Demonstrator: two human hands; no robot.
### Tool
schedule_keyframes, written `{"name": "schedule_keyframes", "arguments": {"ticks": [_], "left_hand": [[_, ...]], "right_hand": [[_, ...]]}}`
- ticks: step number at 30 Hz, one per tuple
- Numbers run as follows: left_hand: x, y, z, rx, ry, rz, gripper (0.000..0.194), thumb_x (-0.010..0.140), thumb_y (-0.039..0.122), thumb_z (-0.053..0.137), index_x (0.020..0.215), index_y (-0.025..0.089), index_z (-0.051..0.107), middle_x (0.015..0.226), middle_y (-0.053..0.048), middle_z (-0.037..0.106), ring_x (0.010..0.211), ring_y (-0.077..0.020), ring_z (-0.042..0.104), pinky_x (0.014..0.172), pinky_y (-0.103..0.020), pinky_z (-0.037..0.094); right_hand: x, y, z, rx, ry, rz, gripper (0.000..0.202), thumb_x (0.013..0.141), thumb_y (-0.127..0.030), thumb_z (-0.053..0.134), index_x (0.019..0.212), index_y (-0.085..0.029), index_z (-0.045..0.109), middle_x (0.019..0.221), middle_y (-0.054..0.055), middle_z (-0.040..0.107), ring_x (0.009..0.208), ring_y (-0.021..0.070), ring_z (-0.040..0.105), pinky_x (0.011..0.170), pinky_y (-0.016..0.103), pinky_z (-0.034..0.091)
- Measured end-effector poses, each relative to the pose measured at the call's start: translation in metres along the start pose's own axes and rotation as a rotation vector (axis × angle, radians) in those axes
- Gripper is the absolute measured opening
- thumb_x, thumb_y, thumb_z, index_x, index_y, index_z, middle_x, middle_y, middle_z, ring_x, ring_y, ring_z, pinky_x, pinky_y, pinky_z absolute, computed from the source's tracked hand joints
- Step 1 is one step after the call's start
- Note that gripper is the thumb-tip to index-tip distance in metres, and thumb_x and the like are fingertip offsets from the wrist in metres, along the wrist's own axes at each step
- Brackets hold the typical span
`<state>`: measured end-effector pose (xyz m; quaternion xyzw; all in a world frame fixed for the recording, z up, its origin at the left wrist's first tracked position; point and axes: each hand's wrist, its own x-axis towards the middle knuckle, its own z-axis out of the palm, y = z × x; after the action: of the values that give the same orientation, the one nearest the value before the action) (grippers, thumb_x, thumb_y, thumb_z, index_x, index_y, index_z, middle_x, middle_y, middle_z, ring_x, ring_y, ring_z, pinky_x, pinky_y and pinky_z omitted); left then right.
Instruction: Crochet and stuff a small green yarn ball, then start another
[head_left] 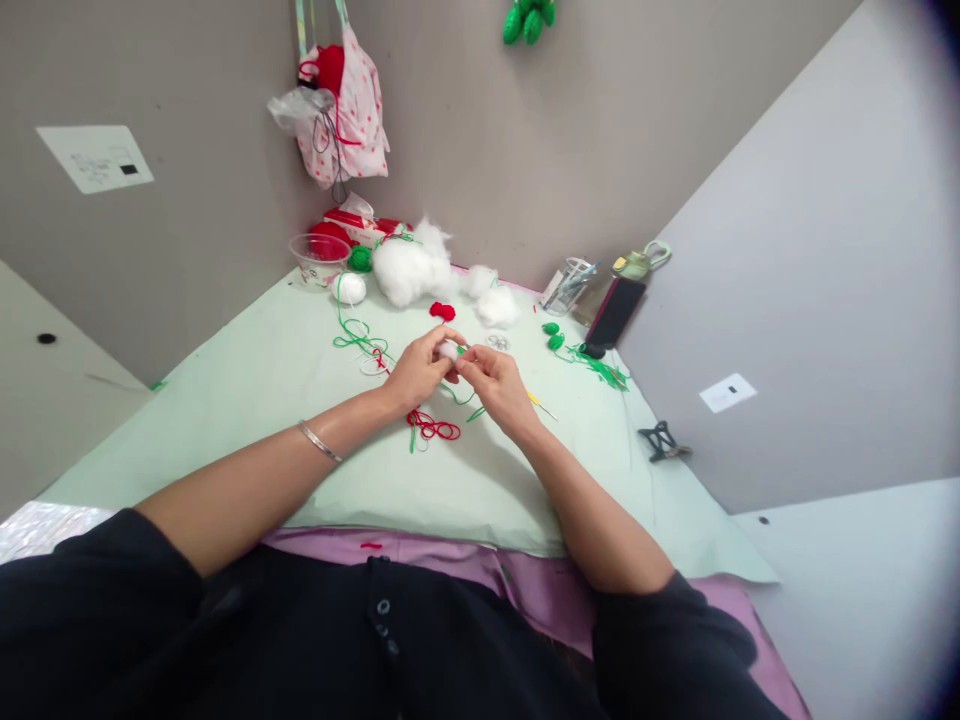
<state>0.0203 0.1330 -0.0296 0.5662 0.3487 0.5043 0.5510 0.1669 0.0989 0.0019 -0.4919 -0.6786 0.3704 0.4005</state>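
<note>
Grey walls (525, 150) are meeting behind a table, over which a pale green cover (247, 385) is lying. At the left, a clear plastic bowl (319, 268) is standing near the wall; above it, a pink dotted bag (367, 120) is hanging. Just beside the bowl, a white yarn ball (351, 290) is lying, and next comes a green yarn ball (361, 259). Further right, white stuffing (409, 265) is resting at the back.

Near the middle, the left hand (418, 372) is holding a small white-and-green piece (450, 350) with curled fingers, so its grip is narrow. This piece is sitting between both hands, and red yarn (439, 430) is lying in loops nearer to the body. The right hand (496, 380) is pinching narrowly at the green end; what exactly its fingertips are holding, I cannot tell. Beside it, a yellow-handled hook (533, 398) is lying. Further right, a clear cup (570, 285) is holding pens, and a dark phone (615, 312) is leaning behind some green yarn (604, 372).
</note>
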Motion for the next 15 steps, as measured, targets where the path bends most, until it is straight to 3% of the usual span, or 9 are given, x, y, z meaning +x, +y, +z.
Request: {"name": "schedule_keyframes", "arguments": {"ticks": [6, 11, 15], "left_hand": [[-0.005, 0.001, 0.004, -0.056, 0.044, 0.039, 0.026, 0.084, 0.010, 0.061, 0.092, 0.022, 0.039, 0.071, 0.009, 0.059, 0.060, -0.0100, 0.069, 0.066, -0.026, 0.058], [-0.009, 0.011, -0.001, -0.114, -0.054, 0.024, 0.029, 0.084, 0.021, 0.070, 0.094, 0.021, 0.043, 0.085, 0.006, 0.062, 0.080, -0.0139, 0.075, 0.086, -0.036, 0.061], [-0.010, 0.018, -0.007, -0.126, -0.107, -0.001, 0.029, 0.087, 0.034, 0.071, 0.091, 0.019, 0.047, 0.085, 0.005, 0.062, 0.079, -0.0143, 0.075, 0.091, -0.043, 0.061]], "right_hand": [[0.010, 0.008, -0.006, -0.004, 0.110, -0.002, 0.030, 0.079, -0.048, 0.064, 0.068, -0.021, 0.056, 0.050, -0.007, 0.039, 0.050, 0.0093, 0.026, 0.051, 0.027, 0.019], [0.009, 0.011, -0.010, -0.069, 0.186, -0.014, 0.029, 0.078, -0.047, 0.067, 0.067, -0.021, 0.058, 0.050, -0.007, 0.039, 0.051, 0.0098, 0.028, 0.053, 0.028, 0.020], [0.006, 0.009, -0.011, -0.169, 0.201, -0.053, 0.029, 0.079, -0.045, 0.066, 0.066, -0.021, 0.057, 0.052, -0.007, 0.038, 0.055, 0.0109, 0.030, 0.056, 0.028, 0.023]]}}
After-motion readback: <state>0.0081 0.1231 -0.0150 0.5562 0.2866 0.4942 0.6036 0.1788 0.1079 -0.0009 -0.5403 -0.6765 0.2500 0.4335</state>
